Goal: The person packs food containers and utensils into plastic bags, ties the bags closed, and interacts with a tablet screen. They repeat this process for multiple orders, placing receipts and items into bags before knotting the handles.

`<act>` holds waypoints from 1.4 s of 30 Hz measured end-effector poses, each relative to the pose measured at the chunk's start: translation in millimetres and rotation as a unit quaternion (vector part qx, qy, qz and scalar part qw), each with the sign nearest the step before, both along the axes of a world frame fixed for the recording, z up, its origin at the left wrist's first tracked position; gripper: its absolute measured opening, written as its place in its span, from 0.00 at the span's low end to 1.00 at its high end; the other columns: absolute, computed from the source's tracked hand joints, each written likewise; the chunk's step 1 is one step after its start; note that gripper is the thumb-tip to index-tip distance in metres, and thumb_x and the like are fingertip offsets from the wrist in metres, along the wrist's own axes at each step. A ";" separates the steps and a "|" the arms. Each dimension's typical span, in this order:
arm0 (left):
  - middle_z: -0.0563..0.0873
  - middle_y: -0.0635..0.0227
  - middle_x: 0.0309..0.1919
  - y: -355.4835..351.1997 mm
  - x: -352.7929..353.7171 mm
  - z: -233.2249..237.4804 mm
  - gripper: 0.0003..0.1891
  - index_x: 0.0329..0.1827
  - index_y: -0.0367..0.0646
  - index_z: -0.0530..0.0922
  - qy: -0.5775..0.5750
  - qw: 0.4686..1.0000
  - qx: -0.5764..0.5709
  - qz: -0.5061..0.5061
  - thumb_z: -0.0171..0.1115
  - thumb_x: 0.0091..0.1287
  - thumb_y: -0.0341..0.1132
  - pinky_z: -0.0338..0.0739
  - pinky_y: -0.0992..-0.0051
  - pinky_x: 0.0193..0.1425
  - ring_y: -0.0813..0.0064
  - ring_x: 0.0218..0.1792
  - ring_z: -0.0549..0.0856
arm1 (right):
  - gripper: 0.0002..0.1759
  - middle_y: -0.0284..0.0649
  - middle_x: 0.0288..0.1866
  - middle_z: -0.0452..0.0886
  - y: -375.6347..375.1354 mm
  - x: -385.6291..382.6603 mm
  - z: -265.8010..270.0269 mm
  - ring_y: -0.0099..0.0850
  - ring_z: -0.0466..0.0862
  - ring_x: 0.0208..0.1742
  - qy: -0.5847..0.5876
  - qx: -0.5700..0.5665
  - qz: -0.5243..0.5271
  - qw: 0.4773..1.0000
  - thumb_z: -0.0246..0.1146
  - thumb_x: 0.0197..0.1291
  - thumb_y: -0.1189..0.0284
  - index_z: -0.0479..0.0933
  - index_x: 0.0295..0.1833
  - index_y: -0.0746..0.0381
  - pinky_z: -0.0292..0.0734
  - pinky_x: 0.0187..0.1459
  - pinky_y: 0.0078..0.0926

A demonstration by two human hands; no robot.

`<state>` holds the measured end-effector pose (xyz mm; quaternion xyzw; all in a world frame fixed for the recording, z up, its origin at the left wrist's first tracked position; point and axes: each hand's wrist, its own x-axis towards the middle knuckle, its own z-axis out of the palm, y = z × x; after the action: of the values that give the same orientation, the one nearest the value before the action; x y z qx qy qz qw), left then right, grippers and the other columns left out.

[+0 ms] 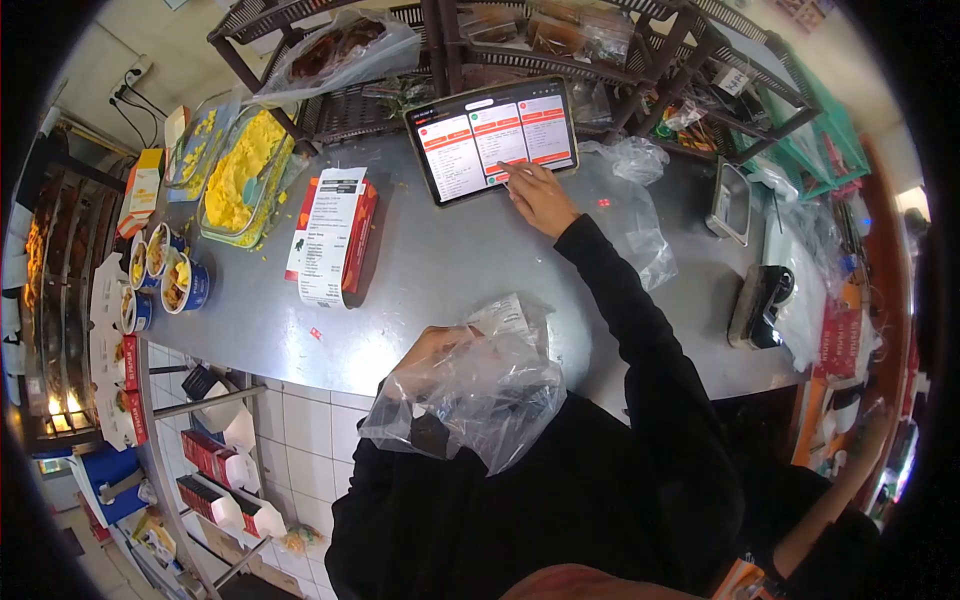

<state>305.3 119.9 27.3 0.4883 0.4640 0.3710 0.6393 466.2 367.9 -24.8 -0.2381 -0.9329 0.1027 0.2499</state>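
Right hand (540, 197): reached out over the surface (450, 260), forefinger tip on the tablet (480, 135); the other fingers are loosely curled and the grip has hold of nothing.
Left hand (432, 348): close to the body, grip closed round the bunched top of a clear bag (480, 400), with a paper slip (505, 315) held against it.
Tablet: propped against the wire rack (560, 60), showing three red-headed cards; the finger sits at the foot of the middle one.
Nearby: a red box (360, 235) under a long receipt, a tub (240, 175) of yellow food, and paper cups (180, 280).
Step, as I judge it: working the screen one-handed while the bag waits.
Next move: calls for a light, exact tap and a steady hold on bag and slip.
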 end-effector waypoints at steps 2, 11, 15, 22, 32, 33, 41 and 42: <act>0.80 0.63 0.34 -4.9 3.0 0.3 0.10 0.37 0.37 0.76 0.051 0.998 0.032 0.005 0.55 0.58 0.35 0.73 0.78 0.39 0.73 0.33 0.80 | 0.15 0.39 0.56 0.68 -4.9 -0.7 0.5 0.36 0.65 0.54 -0.026 0.020 0.023 0.999 0.51 0.53 0.73 0.67 0.48 0.65 0.59 0.54 0.35; 0.79 0.60 0.33 -7.6 8.3 7.8 0.09 0.35 0.36 0.75 0.121 0.981 0.149 0.015 0.54 0.56 0.33 0.72 0.76 0.42 0.66 0.36 0.79 | 0.13 0.39 0.53 0.70 -10.9 -12.8 4.0 0.36 0.66 0.52 -0.026 0.022 0.077 0.996 0.53 0.52 0.74 0.69 0.45 0.64 0.61 0.51 0.34; 0.78 0.62 0.33 -10.5 11.2 -4.0 0.09 0.35 0.36 0.75 0.160 0.962 0.218 0.047 0.55 0.55 0.33 0.71 0.76 0.42 0.68 0.36 0.78 | 0.13 0.39 0.51 0.71 8.3 16.2 -13.5 0.37 0.67 0.50 0.095 0.019 -0.093 0.991 0.54 0.50 0.76 0.69 0.44 0.64 0.61 0.50 0.34; 0.78 0.64 0.32 -11.5 22.6 -25.7 0.10 0.36 0.37 0.74 0.148 0.977 0.132 0.083 0.58 0.55 0.34 0.71 0.76 0.41 0.71 0.36 0.78 | 0.14 0.38 0.52 0.70 5.5 31.2 -11.6 0.37 0.65 0.51 0.046 0.021 -0.062 0.997 0.54 0.48 0.76 0.68 0.44 0.62 0.59 0.51 0.35; 0.78 0.65 0.30 -9.1 28.6 -35.9 0.10 0.34 0.38 0.74 0.129 0.981 0.087 0.117 0.60 0.53 0.34 0.73 0.76 0.37 0.73 0.33 0.79 | 0.08 0.37 0.56 0.67 36.4 9.9 4.8 0.39 0.64 0.53 0.021 0.054 -0.048 0.997 0.53 0.49 0.76 0.67 0.37 0.62 0.58 0.51 0.37; 0.78 0.64 0.30 -9.3 30.3 -35.8 0.08 0.32 0.38 0.75 0.121 0.981 0.076 0.132 0.60 0.53 0.33 0.73 0.76 0.36 0.72 0.31 0.80 | 0.08 0.37 0.56 0.68 39.5 10.9 9.0 0.39 0.64 0.53 0.027 0.074 -0.059 0.995 0.53 0.49 0.76 0.67 0.38 0.62 0.58 0.51 0.36; 0.80 0.63 0.31 -5.8 34.4 -20.7 0.09 0.34 0.40 0.75 0.162 0.975 0.071 0.136 0.60 0.53 0.34 0.74 0.73 0.38 0.70 0.33 0.80 | 0.07 0.37 0.56 0.68 46.8 12.2 11.0 0.41 0.64 0.54 -0.005 0.071 -0.033 0.997 0.53 0.49 0.75 0.68 0.36 0.63 0.60 0.52 0.37; 0.80 0.63 0.31 -5.9 33.8 -19.8 0.09 0.34 0.41 0.75 0.161 0.976 0.060 0.133 0.60 0.53 0.34 0.74 0.72 0.38 0.69 0.33 0.80 | 0.07 0.37 0.56 0.68 47.9 11.5 11.9 0.40 0.64 0.54 0.010 0.089 -0.047 0.995 0.53 0.49 0.75 0.67 0.36 0.63 0.60 0.52 0.37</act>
<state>339.1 114.0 7.5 0.5132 0.5980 0.3963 0.4711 477.7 415.7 -13.0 -0.2576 -0.9237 0.0098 0.2835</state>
